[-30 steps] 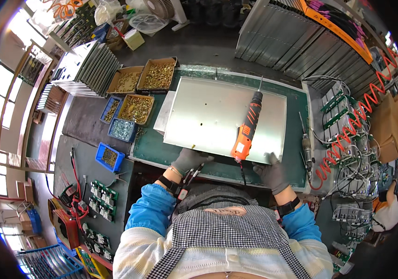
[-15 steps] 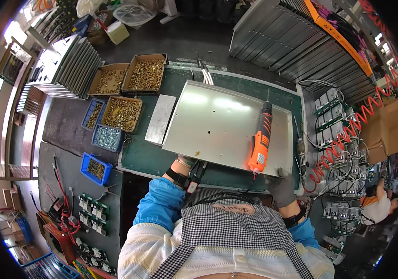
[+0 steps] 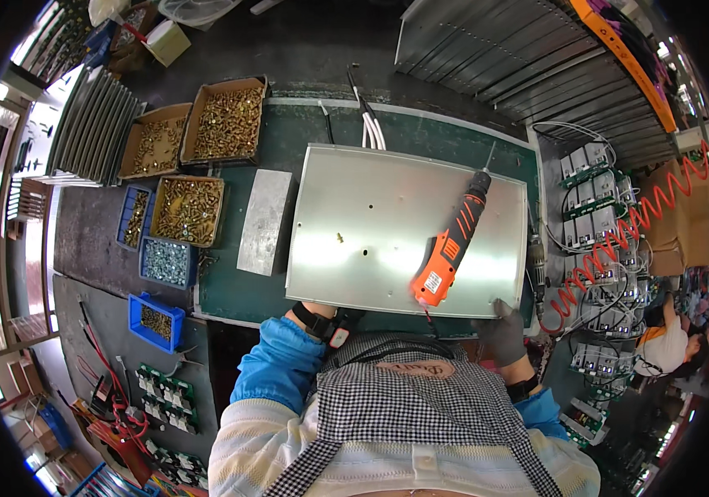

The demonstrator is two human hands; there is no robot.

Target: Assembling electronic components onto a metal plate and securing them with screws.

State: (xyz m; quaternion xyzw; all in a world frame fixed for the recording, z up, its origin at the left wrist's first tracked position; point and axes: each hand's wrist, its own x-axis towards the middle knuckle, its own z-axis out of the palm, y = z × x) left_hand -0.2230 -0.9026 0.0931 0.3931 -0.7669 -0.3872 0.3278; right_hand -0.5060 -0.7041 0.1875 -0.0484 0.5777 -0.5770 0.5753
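A pale metal panel [image 3: 404, 248] lies in front of me over the green bench mat. Its near left edge covers most of my left hand [image 3: 321, 310]; only the wrist end shows, and the fingers are hidden below the metal. At the near right corner my right hand [image 3: 499, 333], in a grey glove, grips the edge with the thumb on top. An orange and black electric screwdriver [image 3: 452, 240] rests slantwise on the panel, its bit toward the far right. A few small brass-coloured screws [image 3: 339, 238] sit on the left part of the panel.
Left of the panel stands a grey metal block [image 3: 266, 222]. Beyond it are cardboard boxes of brass screws [image 3: 226, 120] and blue bins [image 3: 155, 321] of small fasteners. Circuit modules [image 3: 590, 207] line the right, under a red coiled hose [image 3: 619, 240]. Metal sheets [image 3: 93, 124] are stacked far left.
The screwdriver has turned, its handle shifting left and its bit right. The small screws have moved away from the near edge toward the panel's middle. My left hand is now more hidden.
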